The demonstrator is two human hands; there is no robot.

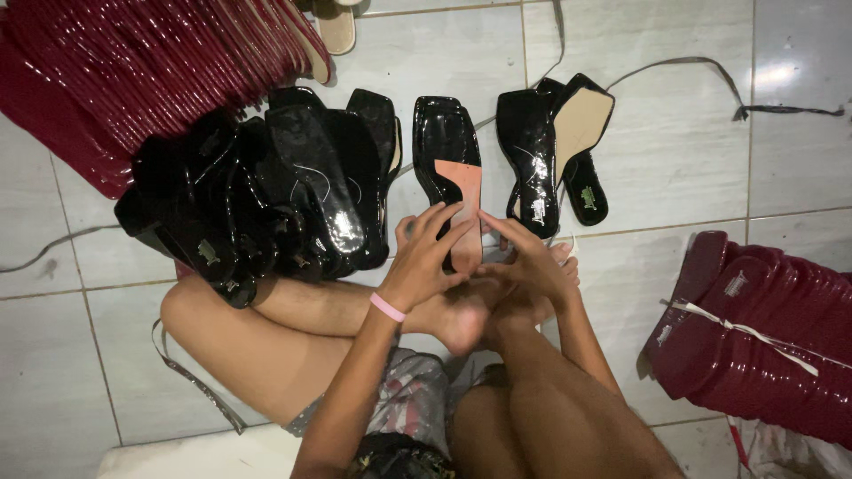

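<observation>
Pale tiled floor (666, 53) with black soles (266, 195) piled at left, red soles (133, 62) stacked top left, more red ones (763, 328) tied at right, grey straps (710, 71) strewn around.

Small shoemaking workshop: tiled floor (674, 142), stacked red insoles (133, 62), heaped black glossy insoles (266, 186), loose straps (710, 75).

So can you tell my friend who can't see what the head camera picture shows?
A person sits cross-legged on a tiled floor, left hand and right hand meeting at a glossy black insole with a pink underside. A pile of black insoles lies left; dark red stacks lie at both sides.
</observation>
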